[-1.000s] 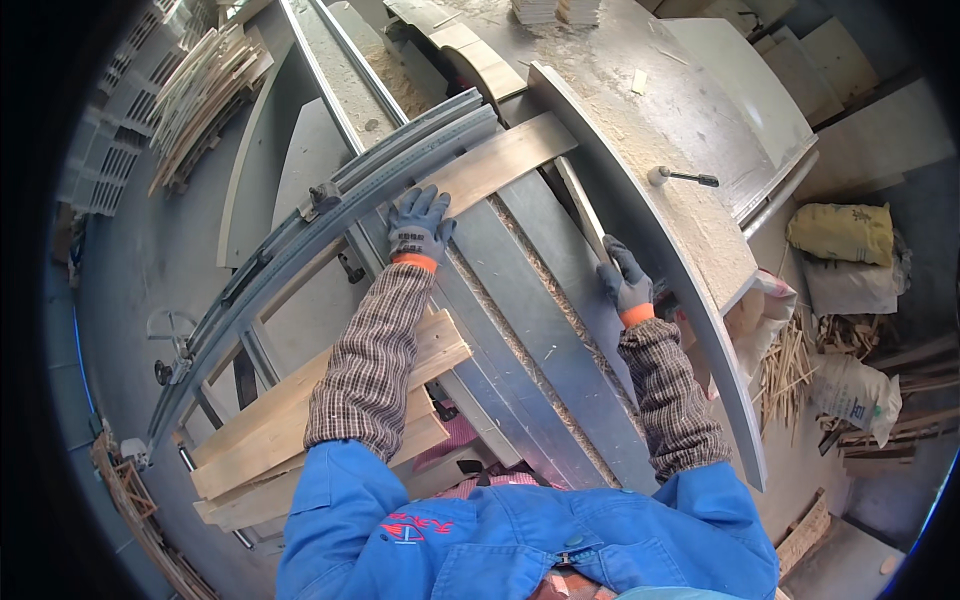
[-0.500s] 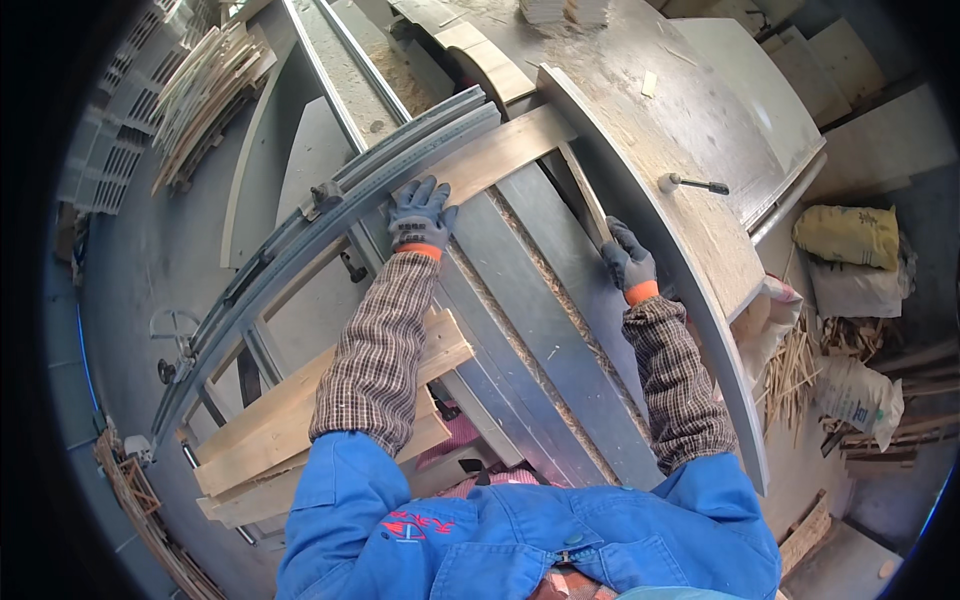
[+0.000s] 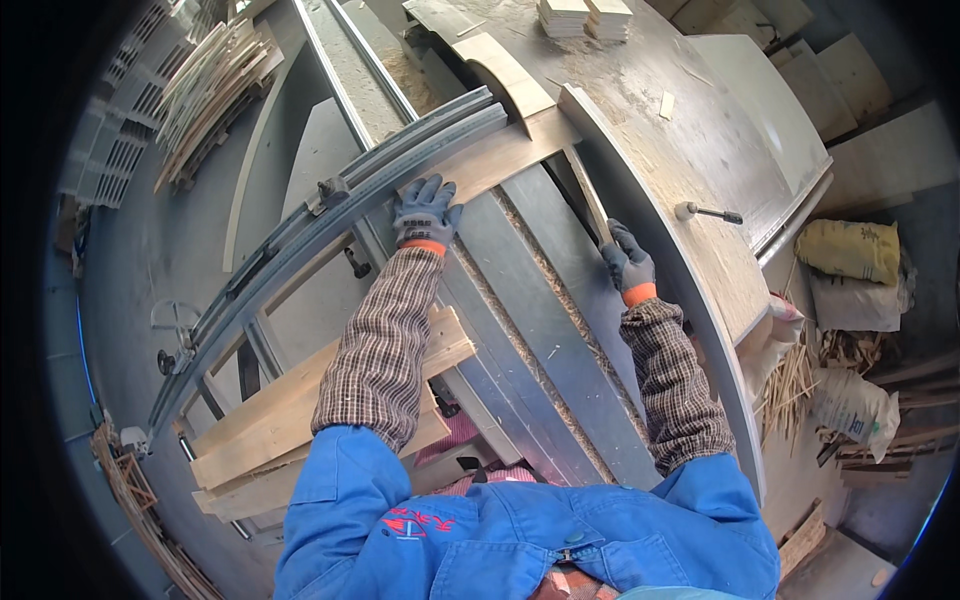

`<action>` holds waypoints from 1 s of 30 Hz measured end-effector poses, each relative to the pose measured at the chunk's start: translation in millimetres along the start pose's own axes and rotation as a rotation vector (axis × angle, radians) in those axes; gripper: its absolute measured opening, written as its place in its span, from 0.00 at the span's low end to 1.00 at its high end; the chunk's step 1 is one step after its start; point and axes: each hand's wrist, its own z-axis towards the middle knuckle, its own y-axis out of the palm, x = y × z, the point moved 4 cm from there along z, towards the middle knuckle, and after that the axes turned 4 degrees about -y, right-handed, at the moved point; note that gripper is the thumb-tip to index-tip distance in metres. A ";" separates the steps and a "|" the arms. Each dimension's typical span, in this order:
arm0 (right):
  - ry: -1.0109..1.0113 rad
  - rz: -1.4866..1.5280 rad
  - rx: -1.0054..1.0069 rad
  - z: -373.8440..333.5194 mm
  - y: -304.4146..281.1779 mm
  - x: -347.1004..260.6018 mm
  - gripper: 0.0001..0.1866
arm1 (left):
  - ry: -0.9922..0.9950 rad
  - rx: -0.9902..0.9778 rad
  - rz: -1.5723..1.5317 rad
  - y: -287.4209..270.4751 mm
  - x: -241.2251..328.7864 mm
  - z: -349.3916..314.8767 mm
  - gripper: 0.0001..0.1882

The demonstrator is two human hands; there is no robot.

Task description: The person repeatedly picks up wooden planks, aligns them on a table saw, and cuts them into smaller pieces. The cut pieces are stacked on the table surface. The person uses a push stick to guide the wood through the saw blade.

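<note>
My left hand (image 3: 427, 210), in a grey-blue work glove, lies with fingers spread on the left end of a pale wooden board (image 3: 500, 160). The board lies crosswise on the grey metal saw table (image 3: 560, 290), by a metal crosscut fence (image 3: 440, 150). My right hand (image 3: 628, 262), gloved alike, is closed around the near end of a thin wooden stick (image 3: 585, 190). The stick's far tip meets the board's right end, next to the long rip fence (image 3: 655, 190). Beyond the board lies a pale wood piece (image 3: 508, 72); no blade shows.
Several loose boards (image 3: 290, 410) rest on the frame at my left. Small cut blocks (image 3: 585, 18) stand stacked on the far sawdust-covered table. A black-handled lever (image 3: 710, 213) sticks up right of the fence. Sacks (image 3: 848, 250) and scrap sticks (image 3: 790, 385) lie at the right.
The view has shifted slightly. Relative to the rip fence, the board and both hands have moved a little farther away from me. Both hands keep the same hold.
</note>
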 end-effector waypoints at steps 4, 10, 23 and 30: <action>0.017 0.056 0.001 -1.2 1.3 5.5 0.26 | 0.019 0.058 -0.020 -4.6 1.4 -3.6 0.25; -0.082 -0.035 -0.014 6.2 11.2 4.4 0.26 | 0.039 0.042 0.000 3.4 -10.8 3.9 0.26; -0.276 -0.142 0.158 -96.9 -14.6 31.2 0.21 | 0.433 0.410 -0.243 26.7 -42.2 -10.8 0.25; -0.284 -0.227 0.139 -118.9 -32.8 47.0 0.24 | 0.450 0.443 -0.537 45.8 -56.8 -11.9 0.23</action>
